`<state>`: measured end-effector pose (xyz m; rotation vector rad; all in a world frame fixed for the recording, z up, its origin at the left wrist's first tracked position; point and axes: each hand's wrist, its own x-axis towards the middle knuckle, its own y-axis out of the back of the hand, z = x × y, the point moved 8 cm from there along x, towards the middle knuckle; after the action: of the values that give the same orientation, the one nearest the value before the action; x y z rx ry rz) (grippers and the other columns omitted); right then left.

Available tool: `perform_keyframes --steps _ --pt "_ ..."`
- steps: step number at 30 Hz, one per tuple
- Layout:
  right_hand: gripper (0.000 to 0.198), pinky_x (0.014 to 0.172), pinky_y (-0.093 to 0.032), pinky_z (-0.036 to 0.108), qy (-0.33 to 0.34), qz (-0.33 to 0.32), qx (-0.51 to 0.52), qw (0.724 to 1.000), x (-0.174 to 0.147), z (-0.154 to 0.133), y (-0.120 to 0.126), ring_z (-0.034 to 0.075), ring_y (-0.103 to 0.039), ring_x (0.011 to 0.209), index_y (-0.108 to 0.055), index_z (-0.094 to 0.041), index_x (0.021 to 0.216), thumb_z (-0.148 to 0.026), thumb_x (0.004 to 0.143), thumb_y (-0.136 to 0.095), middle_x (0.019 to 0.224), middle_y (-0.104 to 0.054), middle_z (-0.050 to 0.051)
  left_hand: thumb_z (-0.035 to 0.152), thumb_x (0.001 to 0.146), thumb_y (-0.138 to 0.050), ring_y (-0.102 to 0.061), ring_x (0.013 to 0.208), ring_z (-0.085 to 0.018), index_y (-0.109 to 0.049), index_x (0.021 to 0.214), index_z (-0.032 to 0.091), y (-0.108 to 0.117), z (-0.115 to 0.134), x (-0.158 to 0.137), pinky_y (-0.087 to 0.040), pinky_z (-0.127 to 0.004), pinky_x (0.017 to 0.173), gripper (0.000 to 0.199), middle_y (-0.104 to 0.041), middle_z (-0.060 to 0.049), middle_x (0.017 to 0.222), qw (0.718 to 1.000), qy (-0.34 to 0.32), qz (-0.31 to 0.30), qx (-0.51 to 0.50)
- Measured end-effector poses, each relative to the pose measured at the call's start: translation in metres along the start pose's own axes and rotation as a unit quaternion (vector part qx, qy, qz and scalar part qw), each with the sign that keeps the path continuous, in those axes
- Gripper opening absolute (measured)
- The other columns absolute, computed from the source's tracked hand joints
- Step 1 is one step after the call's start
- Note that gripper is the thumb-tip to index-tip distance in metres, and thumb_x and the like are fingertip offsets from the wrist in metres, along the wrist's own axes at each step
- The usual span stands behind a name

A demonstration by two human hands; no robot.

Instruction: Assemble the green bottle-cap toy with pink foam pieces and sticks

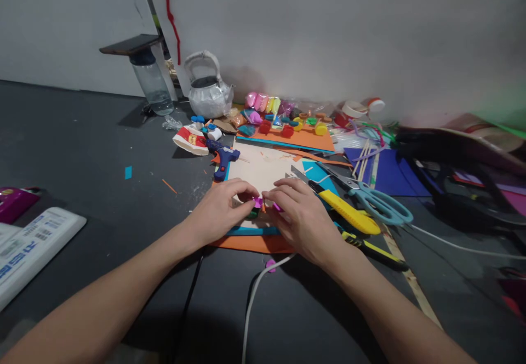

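My left hand point(226, 208) pinches a small magenta piece point(257, 203) between thumb and fingertips, with something dark green just below it. Beside it, my right hand point(302, 219) has its fingers curled together around another magenta bit point(277, 207), mostly hidden by the fingers. A tiny orange piece point(263, 207) shows between the two hands. Both hands are over a beige sheet point(257, 169) stacked on blue and orange sheets point(246, 243). A blue glue gun point(226, 161) lies just beyond my left hand. One loose magenta piece point(270, 266) rests on the table near a white cable point(251, 301).
Right of my hands lie a yellow cutter point(349, 212), blue-handled scissors point(384, 204) and a black-and-yellow tool point(376, 251). Behind stand a silver kettle point(209, 98), a water bottle point(154, 84) and colourful clay pieces point(283, 123). A white power strip point(41, 249) lies left.
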<state>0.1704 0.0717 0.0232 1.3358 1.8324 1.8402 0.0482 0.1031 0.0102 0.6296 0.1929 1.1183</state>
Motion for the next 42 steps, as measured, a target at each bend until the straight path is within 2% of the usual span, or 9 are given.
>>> perform_keyframes --steps 8,13,18,23,36,42 --pt "0.016 0.092 -0.051 0.049 -0.001 -0.004 0.002 1.000 -0.002 0.002 -0.002 0.029 -0.057 0.106 -0.065 -0.017 0.103 -0.015 0.090 -0.057 0.097 -0.071 0.012 0.014 0.087 -0.059 -0.064 0.088 -0.015 -0.069 0.093 0.018 -0.001 0.000 0.000 -0.049 -0.028 0.083 0.012 -0.071 -0.002 0.094 1.000 0.001 -0.006 -0.008" --pt "0.014 0.092 -0.050 0.049 -0.001 -0.005 0.003 1.000 -0.001 0.002 -0.001 0.029 -0.057 0.106 -0.065 -0.015 0.102 -0.016 0.091 -0.055 0.098 -0.071 0.013 0.015 0.080 -0.065 -0.064 0.085 -0.017 -0.069 0.100 0.019 -0.001 -0.006 0.000 -0.050 -0.029 0.079 0.021 -0.071 -0.002 0.096 0.999 0.027 -0.022 -0.002" --pt "0.016 0.094 -0.050 0.047 0.002 -0.001 0.003 1.000 -0.002 0.001 -0.001 0.029 -0.057 0.106 -0.066 -0.014 0.103 -0.016 0.091 -0.056 0.097 -0.071 0.013 0.018 0.083 -0.065 -0.064 0.081 -0.016 -0.071 0.092 0.019 -0.005 -0.014 0.000 -0.048 -0.027 0.074 0.012 -0.073 0.000 0.089 0.999 0.046 -0.024 -0.012" --pt "0.016 0.093 -0.051 0.048 0.003 0.004 0.001 1.000 -0.001 0.002 -0.001 0.029 -0.058 0.105 -0.065 -0.015 0.103 -0.015 0.090 -0.056 0.096 -0.071 0.013 0.021 0.084 -0.066 -0.065 0.082 -0.016 -0.072 0.089 0.018 -0.007 -0.016 0.000 -0.048 -0.026 0.074 0.009 -0.075 -0.001 0.088 0.998 0.061 -0.016 -0.030" --pt "0.012 0.091 -0.052 0.048 0.011 0.011 0.000 1.000 0.000 0.001 0.000 0.029 -0.058 0.103 -0.065 -0.014 0.100 -0.018 0.091 -0.058 0.093 -0.071 0.012 0.019 0.087 -0.063 -0.068 0.094 -0.017 -0.074 0.104 0.015 -0.004 -0.010 -0.001 -0.049 -0.028 0.084 0.020 -0.076 -0.006 0.104 0.998 0.050 -0.008 -0.034" --pt "0.014 0.091 -0.052 0.048 0.011 0.014 0.000 1.000 -0.001 0.001 -0.001 0.029 -0.058 0.103 -0.066 -0.014 0.101 -0.018 0.092 -0.056 0.095 -0.072 0.013 0.015 0.082 -0.068 -0.067 0.087 -0.017 -0.074 0.095 0.018 -0.008 -0.014 -0.001 -0.049 -0.027 0.078 0.015 -0.075 -0.002 0.094 0.998 0.051 -0.005 -0.035"
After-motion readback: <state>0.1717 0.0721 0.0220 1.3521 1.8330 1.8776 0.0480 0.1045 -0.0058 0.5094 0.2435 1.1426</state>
